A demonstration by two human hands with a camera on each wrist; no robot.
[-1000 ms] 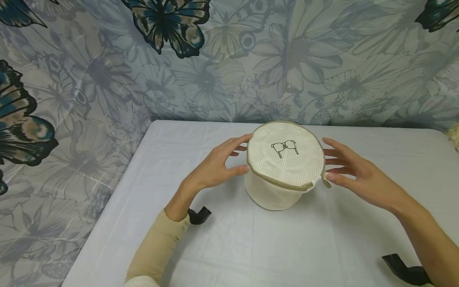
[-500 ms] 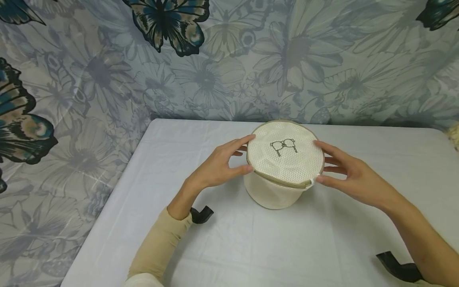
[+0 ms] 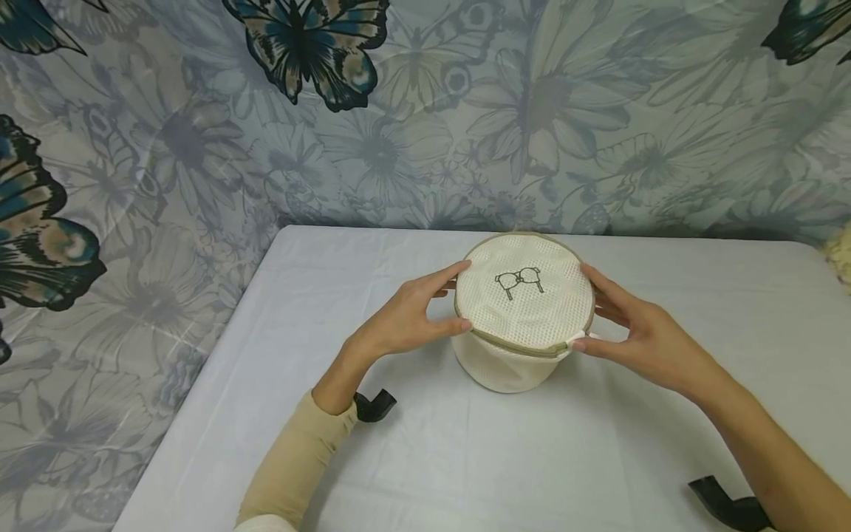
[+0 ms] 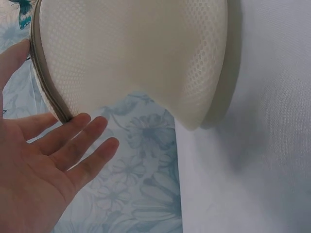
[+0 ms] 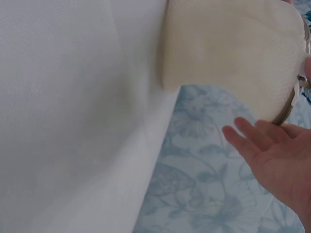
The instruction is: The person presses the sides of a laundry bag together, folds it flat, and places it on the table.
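A round cream mesh laundry bag (image 3: 525,295) stands upright on the white-covered table. Its flat lid has a dark stitched outline like glasses or a bra, and a tan zipper (image 3: 515,346) runs along the rim. My left hand (image 3: 408,314) touches the left rim with thumb and forefinger; in the left wrist view the other fingers (image 4: 92,160) stretch out beneath the zipper edge. On the opposite side my right hand (image 3: 648,336) touches the rim, thumb at the front near the zipper end. Its fingers (image 5: 245,141) extend loosely along the mesh wall (image 5: 233,48).
A white cloth covers the table (image 3: 532,458). Behind and to the left hangs a floral backdrop (image 3: 432,148) with butterflies. Black straps (image 3: 375,406) show at both wrists. Something pale yellow (image 3: 841,258) sits at the far right edge.
My right hand has moved left from beside the bag onto its rim. The left fingertips have shifted slightly onto the left rim. The bag stays nearly in place.
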